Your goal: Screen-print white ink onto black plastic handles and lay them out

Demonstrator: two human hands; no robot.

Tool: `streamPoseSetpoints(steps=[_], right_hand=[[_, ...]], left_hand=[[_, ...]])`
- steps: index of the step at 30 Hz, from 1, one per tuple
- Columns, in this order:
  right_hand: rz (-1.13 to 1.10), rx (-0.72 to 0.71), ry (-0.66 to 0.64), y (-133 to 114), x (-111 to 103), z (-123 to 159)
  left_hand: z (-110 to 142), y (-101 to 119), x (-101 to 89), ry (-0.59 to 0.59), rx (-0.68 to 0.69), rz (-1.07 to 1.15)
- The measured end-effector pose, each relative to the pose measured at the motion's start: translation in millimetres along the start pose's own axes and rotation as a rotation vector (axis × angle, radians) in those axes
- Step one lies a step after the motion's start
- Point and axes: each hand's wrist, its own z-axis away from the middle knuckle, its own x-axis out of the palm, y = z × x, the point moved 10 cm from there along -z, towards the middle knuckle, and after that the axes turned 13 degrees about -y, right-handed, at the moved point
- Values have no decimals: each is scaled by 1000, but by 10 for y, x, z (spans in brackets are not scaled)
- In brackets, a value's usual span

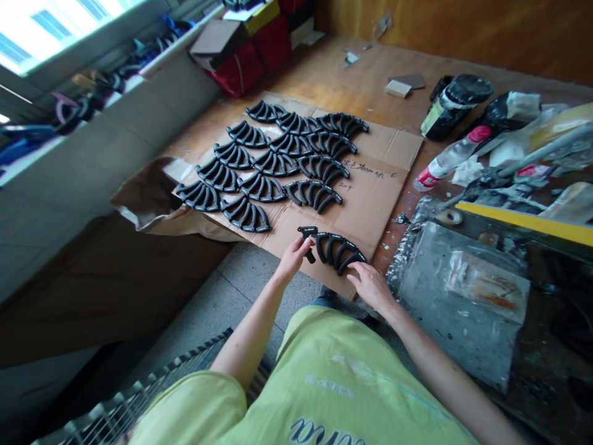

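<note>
My left hand [293,258] is closed on a black T-shaped part [309,233], whose crossbar points up and whose stem hangs below my fingers. It is just left of a short fanned row of black curved parts [340,247] lying near the cardboard's front edge. At the right end of that row, my right hand [369,284] rests its fingertips against the last part, thumb and fingers apart. Several more fanned rows of similar black parts [269,162] cover the left and far side of the cardboard sheet [370,194], which carries handwriting.
A plastic bottle with a red cap [451,159] and dark stained containers [456,106] stand to the right. Beside me is a grey stained board [467,296] with a yellow-edged strip [523,216] behind it. Red boxes [241,68] are at the back left, under a cluttered window ledge [120,99].
</note>
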Motion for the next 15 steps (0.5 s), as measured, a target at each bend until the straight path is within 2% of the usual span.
streamPoseSetpoints(steps=[7,15], right_hand=[[-45,18,53,92,-101,127],[-66,-14,108,101,-175,235]], left_hand=[[66,245,134,-92,52,-4],[59,147,70,-80,20,-83]])
